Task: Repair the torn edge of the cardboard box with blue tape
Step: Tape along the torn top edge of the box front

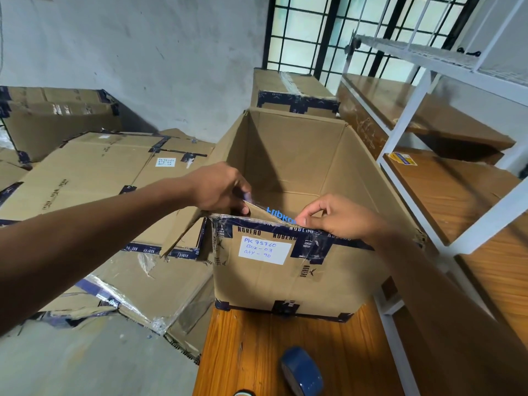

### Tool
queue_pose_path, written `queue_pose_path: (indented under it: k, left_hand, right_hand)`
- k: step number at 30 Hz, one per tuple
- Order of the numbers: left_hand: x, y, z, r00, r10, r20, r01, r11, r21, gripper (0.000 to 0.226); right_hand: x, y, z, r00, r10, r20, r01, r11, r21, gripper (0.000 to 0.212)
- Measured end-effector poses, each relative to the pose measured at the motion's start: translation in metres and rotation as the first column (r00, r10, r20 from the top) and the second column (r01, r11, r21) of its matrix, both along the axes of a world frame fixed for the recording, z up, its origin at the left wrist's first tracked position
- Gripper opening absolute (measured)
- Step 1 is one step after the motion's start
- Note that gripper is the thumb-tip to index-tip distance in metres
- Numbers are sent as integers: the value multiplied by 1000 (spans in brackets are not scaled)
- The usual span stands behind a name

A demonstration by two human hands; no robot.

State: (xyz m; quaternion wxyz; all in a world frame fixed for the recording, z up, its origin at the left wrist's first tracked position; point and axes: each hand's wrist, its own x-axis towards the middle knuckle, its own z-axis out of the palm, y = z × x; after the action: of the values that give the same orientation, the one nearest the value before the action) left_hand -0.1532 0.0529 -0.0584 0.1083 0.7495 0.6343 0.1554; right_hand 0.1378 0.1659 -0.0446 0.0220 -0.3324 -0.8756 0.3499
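**Both hands at the box's near rim**

The open box (288,270) stands on a wooden table (251,347), its near wall facing the person and its inside bare. Both hands meet at the top of that wall. Left of the left hand, flattened and stacked boxes (94,172) cover the floor; right of the right hand rises a white rack (411,155) with wooden shelves.

The left hand (220,187) is closed in a pinch on the torn flap (257,211) at the near-left corner, thumb under, fingers over. The right hand (340,217) pinches a strip of tape (281,217) with blue lettering between thumb and forefinger, right at the rim; the other fingers curl loosely. The strip runs from that pinch up toward the left hand, along the flap.

Below the hands, a white label (264,250) sits on the near wall. Nearer the person, under the right forearm, the blue tape roll (301,371) stands on edge on the table.
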Motion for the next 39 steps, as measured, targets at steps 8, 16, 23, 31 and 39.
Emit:
queue_pose_path:
  k: [8,16,23,31,39]
  left_hand:
    - [-3,1,3,996,15,90,-18,999,39,9]
    - [-4,1,2,994,-19,108,6,992,124,10]
    - [-7,-3,-2,987,-51,156,25,986,164,6]
    - [-10,-6,-12,982,-16,187,-15,986,166,7]
    - [6,-6,-3,1000,23,7,-24,981,194,47]
  right_hand:
    - [-21,-5,0,960,-124,-253,115,992,-49,64]
    - [-73,-37,-26,978,-69,-198,141,915,378,37]
    - [-65,-34,-18,989,-91,-118,134,887,441,13]
    - [-37,-42,-26,971,-127,-202,205,879,430,5]
    - [-34,-47,-34,956,-122,-267,232,871,432,3]
